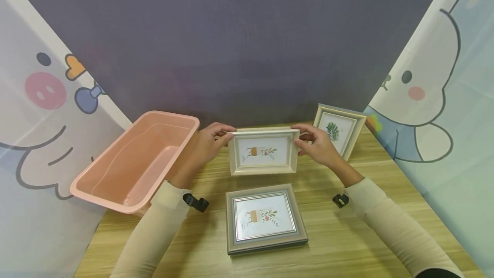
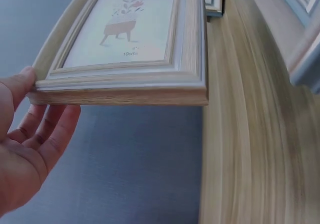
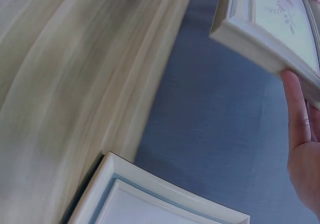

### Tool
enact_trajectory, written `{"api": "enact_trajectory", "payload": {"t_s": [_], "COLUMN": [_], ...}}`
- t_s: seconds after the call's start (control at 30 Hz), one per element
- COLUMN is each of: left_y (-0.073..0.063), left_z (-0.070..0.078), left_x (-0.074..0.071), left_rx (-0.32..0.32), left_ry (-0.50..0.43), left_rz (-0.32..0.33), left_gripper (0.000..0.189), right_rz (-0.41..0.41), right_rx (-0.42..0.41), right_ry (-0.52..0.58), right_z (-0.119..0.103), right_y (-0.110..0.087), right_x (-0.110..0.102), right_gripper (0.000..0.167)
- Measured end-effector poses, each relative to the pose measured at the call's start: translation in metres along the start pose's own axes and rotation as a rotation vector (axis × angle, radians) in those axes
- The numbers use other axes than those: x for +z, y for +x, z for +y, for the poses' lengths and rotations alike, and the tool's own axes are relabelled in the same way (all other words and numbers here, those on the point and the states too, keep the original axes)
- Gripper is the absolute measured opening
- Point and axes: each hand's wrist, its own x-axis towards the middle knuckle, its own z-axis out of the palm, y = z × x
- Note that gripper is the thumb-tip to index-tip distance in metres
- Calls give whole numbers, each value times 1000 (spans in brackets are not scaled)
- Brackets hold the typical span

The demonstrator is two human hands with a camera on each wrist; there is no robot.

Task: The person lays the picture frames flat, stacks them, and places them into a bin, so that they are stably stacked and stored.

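Observation:
Both hands hold a cream picture frame [image 1: 264, 151] sideways near the back of the table, its printed side facing the head camera. My left hand [image 1: 210, 144] pinches its upper left corner, thumb in front and fingers behind, as the left wrist view shows. At the upper right corner my right hand [image 1: 317, 146] grips the other end. Nearer the front a grey-brown picture frame [image 1: 266, 219] lies flat, face up, with a similar plant-and-animal print. Behind the right hand stands another picture frame [image 1: 339, 130] with a green leaf print, leaning back.
A pink plastic tub [image 1: 135, 162] stands at the left of the wood-grain table [image 1: 332, 235]. A dark grey panel [image 1: 247, 46] rises behind the table. Cartoon-printed sheets hang on the left and right sides.

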Motion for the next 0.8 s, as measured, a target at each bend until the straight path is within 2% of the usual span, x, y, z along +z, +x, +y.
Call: {"api": "enact_trajectory", "payload": {"t_s": [0.23,0.5,0.8], "left_y": [-6,-17,-36], "left_z": [6,8,-1], "left_x": [-3,-3,3], "left_rx": [-103,-191,-317], "left_ry": [-14,-170,-282], "left_rz": [-30,-116,-219], "left_gripper": [24,22,22], "right_rz": [-43,-113,-204], "right_rx": [58,153,267], "right_ry": [36,27,26], "right_z": [-5,-6,-5], "right_y": [-1,-6,-14], "right_x": [1,5,13], "right_gripper": [41,39,34]}}
